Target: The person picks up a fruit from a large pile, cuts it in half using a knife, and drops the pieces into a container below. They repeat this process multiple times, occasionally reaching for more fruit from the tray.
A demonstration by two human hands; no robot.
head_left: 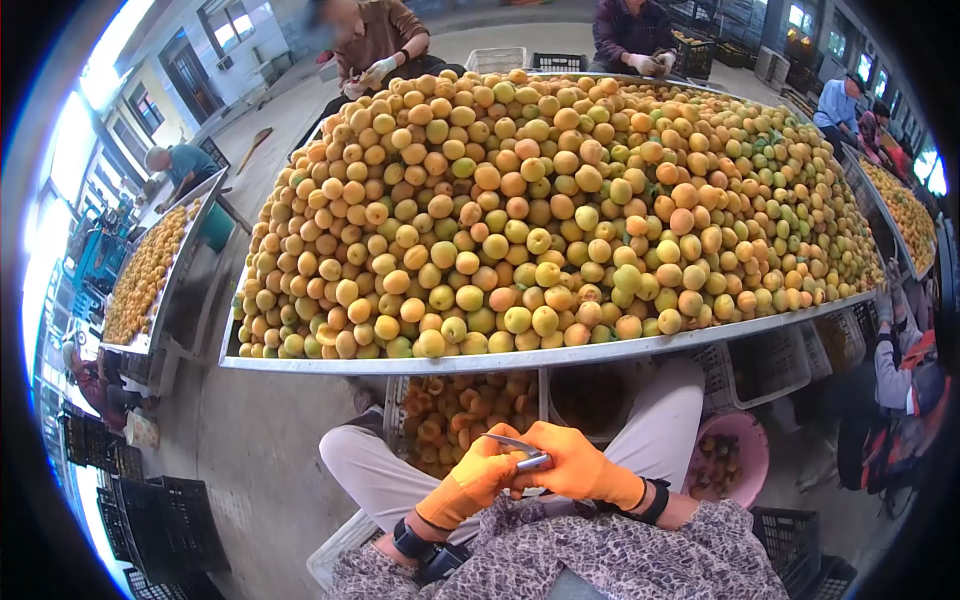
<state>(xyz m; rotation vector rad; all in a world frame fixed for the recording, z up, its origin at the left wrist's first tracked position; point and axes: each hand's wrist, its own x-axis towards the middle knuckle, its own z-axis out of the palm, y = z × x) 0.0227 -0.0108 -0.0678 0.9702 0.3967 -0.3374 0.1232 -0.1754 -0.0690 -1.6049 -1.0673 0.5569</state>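
Observation:
Both my hands wear orange gloves and meet above my lap. My right hand (575, 465) is closed around the handle of a small knife (512, 443), whose curved metal blade points left across my left hand. My left hand (472, 484) is closed against the right one, its fingers curled under the blade. Whatever lies inside the left fingers is hidden. Just beyond my hands, a crate (394, 412) between my knees holds split apricots (455, 412). Above it, a metal-edged table (560, 355) carries a large heap of whole apricots (540, 220).
A pink basin (757, 462) with dark pieces stands by my right knee, near a grey crate (768, 368). Black crates (165, 530) are stacked at left. Two people (385, 50) (632, 35) work across the table. Another apricot table (150, 270) stands left.

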